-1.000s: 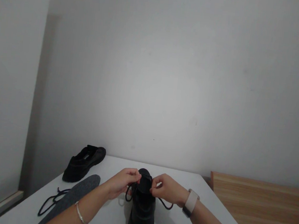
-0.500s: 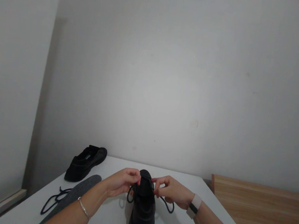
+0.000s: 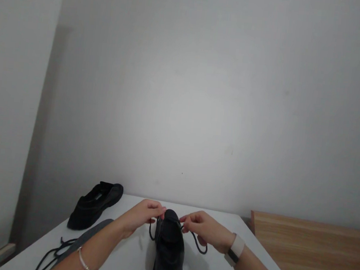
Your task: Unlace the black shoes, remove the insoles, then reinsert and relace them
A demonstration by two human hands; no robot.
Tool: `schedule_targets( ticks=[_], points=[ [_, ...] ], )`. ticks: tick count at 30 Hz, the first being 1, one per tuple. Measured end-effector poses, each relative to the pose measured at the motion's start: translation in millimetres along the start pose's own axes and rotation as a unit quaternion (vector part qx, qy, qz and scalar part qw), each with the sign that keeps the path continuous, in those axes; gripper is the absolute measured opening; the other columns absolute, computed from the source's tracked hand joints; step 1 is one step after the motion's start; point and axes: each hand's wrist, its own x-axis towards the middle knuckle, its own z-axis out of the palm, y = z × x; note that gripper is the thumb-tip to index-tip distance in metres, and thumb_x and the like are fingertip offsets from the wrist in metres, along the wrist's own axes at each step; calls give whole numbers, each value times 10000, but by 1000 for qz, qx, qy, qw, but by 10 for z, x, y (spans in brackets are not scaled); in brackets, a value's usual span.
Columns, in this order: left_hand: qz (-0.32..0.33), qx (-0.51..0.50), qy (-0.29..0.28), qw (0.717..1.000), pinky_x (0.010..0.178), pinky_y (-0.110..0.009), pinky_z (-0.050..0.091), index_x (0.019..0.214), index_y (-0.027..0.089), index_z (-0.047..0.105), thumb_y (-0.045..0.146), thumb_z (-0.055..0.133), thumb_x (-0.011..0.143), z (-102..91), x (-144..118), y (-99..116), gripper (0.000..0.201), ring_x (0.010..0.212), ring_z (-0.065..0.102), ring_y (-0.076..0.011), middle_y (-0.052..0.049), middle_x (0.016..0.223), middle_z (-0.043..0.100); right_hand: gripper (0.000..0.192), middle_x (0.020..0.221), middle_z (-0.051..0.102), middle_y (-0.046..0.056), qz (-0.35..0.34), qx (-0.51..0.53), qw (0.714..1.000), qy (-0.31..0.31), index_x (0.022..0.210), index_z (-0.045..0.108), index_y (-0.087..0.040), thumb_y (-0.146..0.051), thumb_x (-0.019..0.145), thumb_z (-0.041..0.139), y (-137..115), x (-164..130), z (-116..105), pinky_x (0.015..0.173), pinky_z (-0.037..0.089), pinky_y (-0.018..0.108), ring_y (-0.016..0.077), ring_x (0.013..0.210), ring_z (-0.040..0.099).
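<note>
A black shoe (image 3: 170, 257) stands on the white table in front of me, heel towards me. My left hand (image 3: 143, 215) is at its left side, thumb and forefinger pinched by the upper edge. A dark shoelace (image 3: 150, 233) hangs in a curve below those fingers. On the other side my right hand (image 3: 204, 228) pinches the lace close to the shoe's opening, and a lace loop (image 3: 201, 248) droops beneath it. The fingertips partly hide where the lace meets the eyelets.
Another black shoe (image 3: 95, 205) sits at the table's far left. A grey insole-like piece (image 3: 90, 233) and a loose black shoelace (image 3: 57, 251) lie partly behind my left forearm. A wooden board (image 3: 308, 253) is at the right, and a wall (image 3: 185, 110) rises behind the white table (image 3: 216, 217).
My left hand has shifted slightly up and left, away from the shoe's middle. The right hand stays near its side of the shoe. The whole view has shifted slightly.
</note>
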Motion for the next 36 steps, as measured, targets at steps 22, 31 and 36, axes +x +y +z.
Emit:
schedule_targets(
  ticks=[22,31,36],
  points=[
    [68,-229,-8,971,669,-227,396,892,110,686,322,693,757,-180,237,-179,251,647,510,-90,-21,706,581,283,824,657,47,-114,304,932,161,742,691,-146,-393,625,765,225,232,-110,713,404,256,140,783,551],
    [133,-454,232,850,700,-271,530,888,105,662,6,538,792,-621,475,-691,186,672,608,-124,-30,663,603,192,704,602,-11,-167,562,769,255,784,665,-178,-193,625,770,905,569,-398,609,489,208,88,630,554],
    [129,-490,244,827,328,-111,301,756,73,640,4,532,785,-678,573,-949,132,383,369,-15,-3,584,525,275,618,520,-40,-187,586,749,245,904,644,-166,-116,641,708,1142,640,-398,372,326,151,40,439,354]
  ],
)
